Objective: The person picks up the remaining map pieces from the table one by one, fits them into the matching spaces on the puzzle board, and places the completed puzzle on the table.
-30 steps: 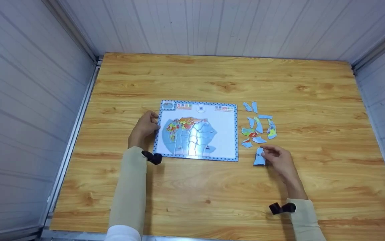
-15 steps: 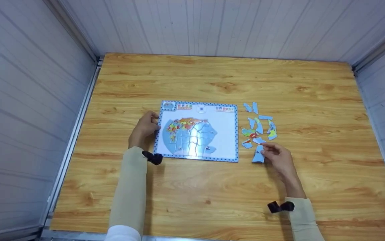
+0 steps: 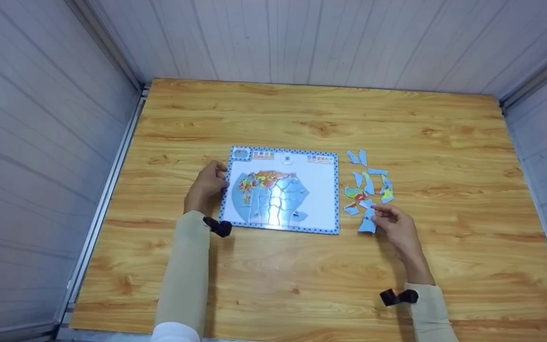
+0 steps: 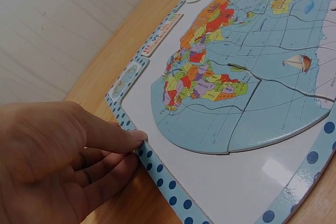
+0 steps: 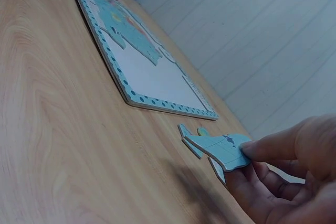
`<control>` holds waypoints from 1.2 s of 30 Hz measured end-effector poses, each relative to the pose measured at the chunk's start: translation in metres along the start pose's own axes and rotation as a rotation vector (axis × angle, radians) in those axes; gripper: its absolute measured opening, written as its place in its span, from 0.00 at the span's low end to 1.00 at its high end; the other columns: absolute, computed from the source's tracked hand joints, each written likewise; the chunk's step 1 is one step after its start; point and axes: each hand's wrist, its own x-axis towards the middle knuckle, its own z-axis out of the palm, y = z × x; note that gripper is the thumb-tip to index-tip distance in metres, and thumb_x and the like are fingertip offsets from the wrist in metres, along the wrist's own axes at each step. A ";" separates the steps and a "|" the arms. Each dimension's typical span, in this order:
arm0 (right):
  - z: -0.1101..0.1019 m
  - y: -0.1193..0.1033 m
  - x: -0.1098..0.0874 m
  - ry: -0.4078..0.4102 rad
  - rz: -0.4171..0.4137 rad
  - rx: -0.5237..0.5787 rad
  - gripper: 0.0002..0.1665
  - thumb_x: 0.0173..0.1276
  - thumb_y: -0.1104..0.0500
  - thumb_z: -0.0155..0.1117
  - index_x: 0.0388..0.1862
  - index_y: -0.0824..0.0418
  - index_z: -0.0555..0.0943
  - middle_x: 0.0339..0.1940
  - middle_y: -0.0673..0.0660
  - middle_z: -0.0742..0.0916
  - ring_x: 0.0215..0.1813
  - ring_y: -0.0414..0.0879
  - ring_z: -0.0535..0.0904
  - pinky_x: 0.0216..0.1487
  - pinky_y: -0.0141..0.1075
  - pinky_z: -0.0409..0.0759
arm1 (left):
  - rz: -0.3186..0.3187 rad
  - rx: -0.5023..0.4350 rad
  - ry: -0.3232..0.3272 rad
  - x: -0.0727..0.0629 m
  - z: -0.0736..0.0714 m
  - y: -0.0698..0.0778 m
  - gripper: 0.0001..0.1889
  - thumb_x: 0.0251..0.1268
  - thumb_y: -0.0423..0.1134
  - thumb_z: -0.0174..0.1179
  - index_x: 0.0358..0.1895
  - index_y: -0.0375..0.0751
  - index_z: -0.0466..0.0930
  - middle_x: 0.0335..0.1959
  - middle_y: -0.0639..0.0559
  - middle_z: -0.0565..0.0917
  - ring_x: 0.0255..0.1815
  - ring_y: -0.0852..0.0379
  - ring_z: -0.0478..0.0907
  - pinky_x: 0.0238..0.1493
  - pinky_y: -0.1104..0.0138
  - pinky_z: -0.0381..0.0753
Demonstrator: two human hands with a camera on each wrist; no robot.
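A world map jigsaw board (image 3: 323, 204) with a blue dotted border lies on the table, its map partly filled with joined pieces. My left hand (image 3: 206, 184) grips its left edge; in the left wrist view the thumb (image 4: 137, 136) lies on the border and the other fingers are at the side below it. To the right of the board, my right hand (image 3: 397, 228) pinches a blue jigsaw piece (image 5: 223, 149) printed with a small dolphin, thumb on top and fingers beneath. The piece is held above the table, its shadow showing below.
Several loose jigsaw pieces (image 3: 386, 190) lie right of the board, just beyond the right hand. Pale wall panels (image 3: 273, 42) stand behind the wooden table (image 3: 273, 285) and at both sides.
My right hand has shifted slightly left with the blue piece, which now sits closer to the loose pieces. The left hand stays at the board's edge. The head view has tilted a little.
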 end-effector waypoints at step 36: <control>0.006 -0.009 0.002 0.005 -0.024 -0.015 0.21 0.67 0.60 0.62 0.58 0.65 0.76 0.41 0.51 0.78 0.41 0.37 0.76 0.40 0.27 0.78 | -0.019 -0.008 0.006 0.000 0.000 -0.001 0.19 0.68 0.29 0.51 0.60 0.42 0.65 0.43 0.47 0.69 0.42 0.53 0.69 0.43 0.65 0.70</control>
